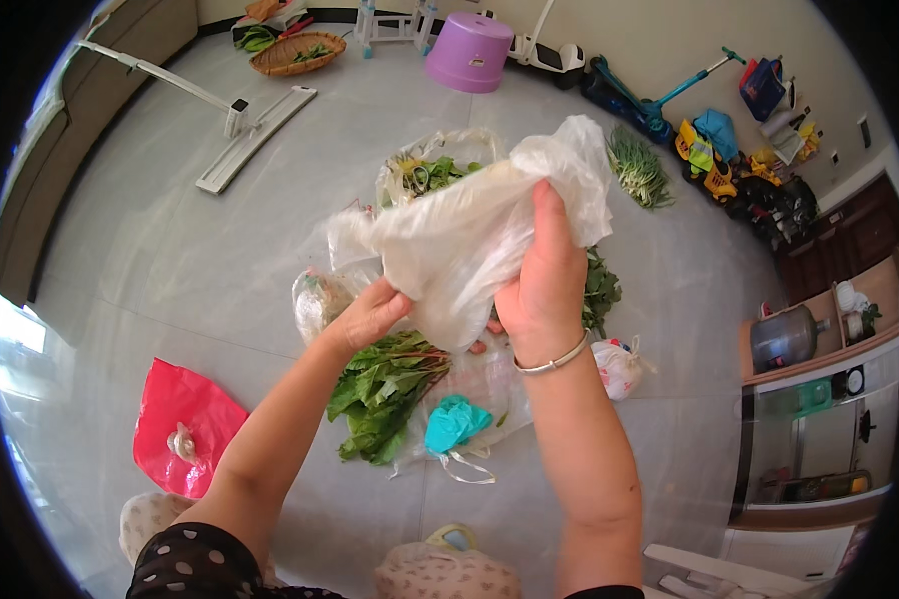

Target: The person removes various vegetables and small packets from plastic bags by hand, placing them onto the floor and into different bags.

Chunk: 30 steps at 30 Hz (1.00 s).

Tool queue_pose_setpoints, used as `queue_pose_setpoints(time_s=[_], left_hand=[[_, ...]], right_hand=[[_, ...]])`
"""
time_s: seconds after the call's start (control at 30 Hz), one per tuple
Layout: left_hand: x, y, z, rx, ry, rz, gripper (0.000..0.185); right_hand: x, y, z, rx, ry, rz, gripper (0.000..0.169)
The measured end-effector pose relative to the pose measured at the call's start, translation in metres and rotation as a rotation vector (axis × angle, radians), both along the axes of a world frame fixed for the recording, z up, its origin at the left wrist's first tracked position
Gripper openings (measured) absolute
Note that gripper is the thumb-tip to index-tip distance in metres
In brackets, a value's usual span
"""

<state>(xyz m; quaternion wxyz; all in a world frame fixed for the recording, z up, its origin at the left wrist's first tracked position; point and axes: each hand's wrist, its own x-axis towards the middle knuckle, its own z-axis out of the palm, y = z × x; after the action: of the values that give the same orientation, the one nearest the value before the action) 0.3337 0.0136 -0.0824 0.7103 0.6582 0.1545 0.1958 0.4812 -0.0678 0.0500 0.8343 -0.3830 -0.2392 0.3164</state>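
Note:
A crumpled translucent plastic bag [457, 232] is stretched between my two hands above the floor. My left hand [371, 314] pinches its lower left edge. On the other side my right hand [551, 269] grips the bag, thumb on top, with a bangle at the wrist. Below lies a bunch of leafy greens [378, 393] with reddish stems. Beside it a balled turquoise plastic bag [455, 425] rests on clear plastic sheeting. More dark green leaves [601, 292] show past my right hand. Behind the held bag stands an open clear bag [397, 176] of greens, partly hidden.
A red plastic bag [183, 427] lies at left, and a tied white bag [618, 367] at right. Spring onions [639, 166] are farther off. Toward the wall stand a purple stool [470, 52], a wicker basket [297, 54], a flat mop [258, 138] and a blue scooter [644, 108].

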Motion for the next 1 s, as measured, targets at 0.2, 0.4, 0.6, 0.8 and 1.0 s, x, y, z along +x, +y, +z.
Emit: queue_pose_setpoints(time_s=[0.2,0.4,0.6,0.8,1.0], left_hand=[[0.009,-0.015,0.005,-0.137,0.003,-0.134,0.098],[0.017,-0.036,0.006,0.084,0.136,0.004,0.07],[0.014,-0.037,0.011,0.143,0.206,0.063,0.031],[-0.005,-0.021,-0.007,0.212,0.248,0.169,0.029],[0.01,-0.042,-0.011,0.124,0.104,0.125,0.031]], right_hand=[[-0.002,0.0,0.012,-0.007,0.112,0.145,0.03],[-0.019,-0.007,0.01,0.001,0.068,0.005,0.03],[0.059,-0.058,0.034,0.006,0.084,-0.429,0.019],[0.151,-0.139,0.005,0.084,-0.041,-0.549,0.004],[0.066,-0.135,-0.029,-0.419,-0.355,-0.364,0.021]])
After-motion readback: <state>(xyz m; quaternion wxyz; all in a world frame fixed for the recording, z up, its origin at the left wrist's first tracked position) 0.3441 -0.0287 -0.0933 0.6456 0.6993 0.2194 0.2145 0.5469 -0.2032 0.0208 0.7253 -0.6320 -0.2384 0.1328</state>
